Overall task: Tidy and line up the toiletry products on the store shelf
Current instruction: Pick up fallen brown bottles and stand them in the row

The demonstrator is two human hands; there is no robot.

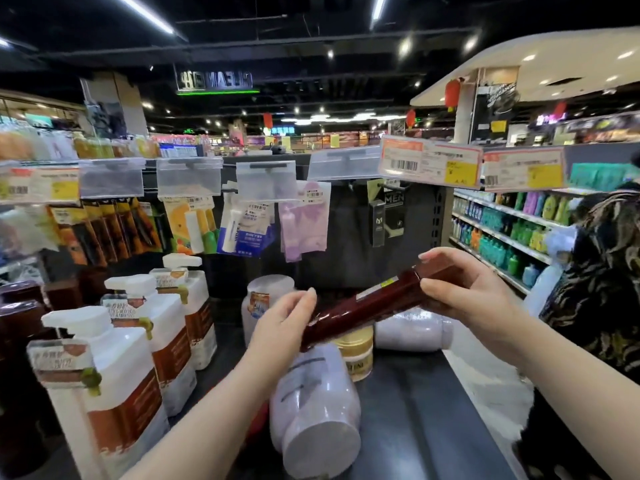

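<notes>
I hold a long dark red-brown tube [367, 303] slanted above the shelf, its cap end up to the right. My left hand [280, 323] grips its lower end and my right hand [464, 289] grips the cap end. Below it, a pale lilac bottle [311, 407] lies on its side on the dark shelf [415, 410]. A second lilac bottle [412, 329] lies flat farther back, and a third [266, 303] stands upright behind my left hand. A short gold-lidded jar [356, 355] sits between them.
White pump bottles with brown labels [138, 344] stand in a row on the left, dark brown bottles [20, 317] beyond them. Hanging packets [242, 223] and price-tag holders [429, 161] hang above the shelf. A person in a patterned top [602, 278] stands at the right.
</notes>
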